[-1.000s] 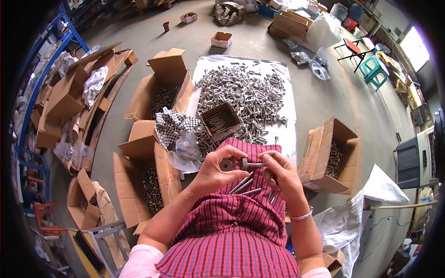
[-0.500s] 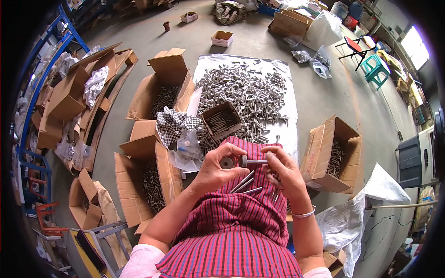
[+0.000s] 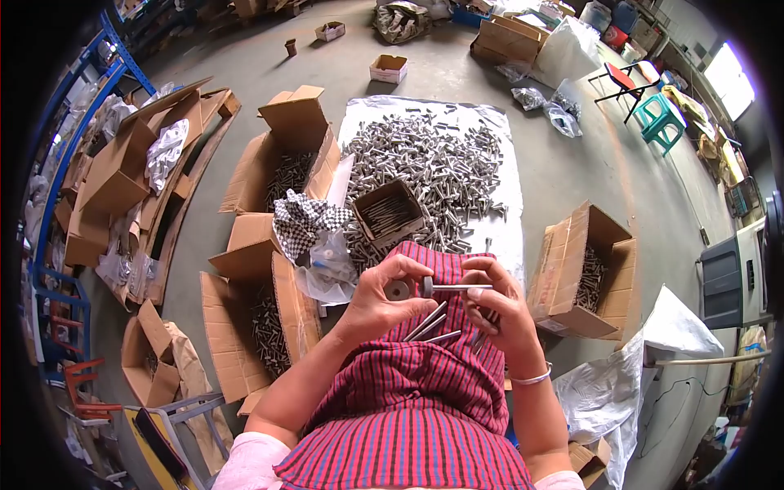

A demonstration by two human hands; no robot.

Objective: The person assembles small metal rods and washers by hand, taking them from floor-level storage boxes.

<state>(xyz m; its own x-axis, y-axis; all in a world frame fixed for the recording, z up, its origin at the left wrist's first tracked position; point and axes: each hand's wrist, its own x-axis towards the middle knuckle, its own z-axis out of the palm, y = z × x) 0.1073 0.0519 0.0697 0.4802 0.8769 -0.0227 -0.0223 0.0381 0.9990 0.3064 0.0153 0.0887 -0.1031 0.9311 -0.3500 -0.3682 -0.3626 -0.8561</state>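
My left hand [image 3: 384, 294] is closed around a round grey metal disc with a hole in its middle [image 3: 398, 291]. A second disc, seen edge-on [image 3: 428, 287], sits between its thumb and forefinger. A slim metal rod [image 3: 461, 287] sticks out level from this second disc toward the right; how far it goes in is hidden. My right hand [image 3: 502, 306] has thumb and fingers at the rod's outer end, with more metal pieces partly hidden in its palm. Several loose rods [image 3: 426, 325] lie on the striped apron [image 3: 408, 392] over my lap.
Ahead, a heap of metal bolt-like pieces [image 3: 433, 155] covers a white sheet [image 3: 510, 220], with a small box of rods [image 3: 416, 229] at its near side. Cardboard boxes of metal parts stand left [image 3: 294, 294] and right [image 3: 563, 278]. A checkered cloth [image 3: 298, 224] lies between.
My right thumb and fingers have shifted along the rod, so more of its outer end shows. The left hand keeps its hold on the discs.
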